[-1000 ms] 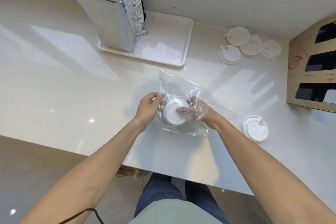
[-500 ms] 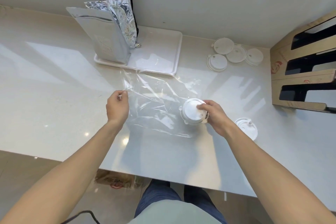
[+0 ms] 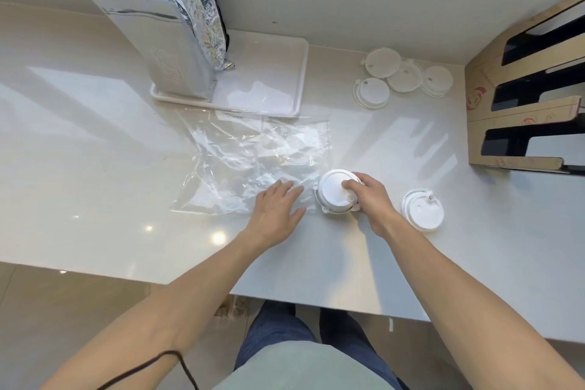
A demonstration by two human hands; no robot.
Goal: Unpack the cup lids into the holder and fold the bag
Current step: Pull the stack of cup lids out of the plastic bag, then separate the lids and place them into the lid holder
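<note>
Right hand: your right hand (image 3: 367, 196) grips the stack of round white plastic cup lids (image 3: 335, 195) from above, fingers curled over its top. The stack sits on the pale stone counter (image 3: 95, 142), just off the bag's right edge, so it can be lifted clear of the film.
Left hand: your left hand (image 3: 275, 209) lies flat, fingers spread, grasping nothing. It presses the near right corner of the clear, crumpled plastic bag (image 3: 253, 165), probably to pin the film.
Bag: spread flat and apparently empty. Its far edge touches or overlaps the white rectangular tray (image 3: 278, 79); I cannot tell which.
Holder: the brown cardboard holder with dark slots (image 3: 519, 123) stands at the right, well apart from the held stack.
Other lids: a second white lid stack (image 3: 422, 209) lies near your right wrist; four loose white lids (image 3: 402, 76) lie near the wall.
Open room: the counter between held stack and holder is bare. Pass above the second stack.
Tray load: the silver foil pouch (image 3: 167, 51) stands upright; keep folding motions short of it.
</note>
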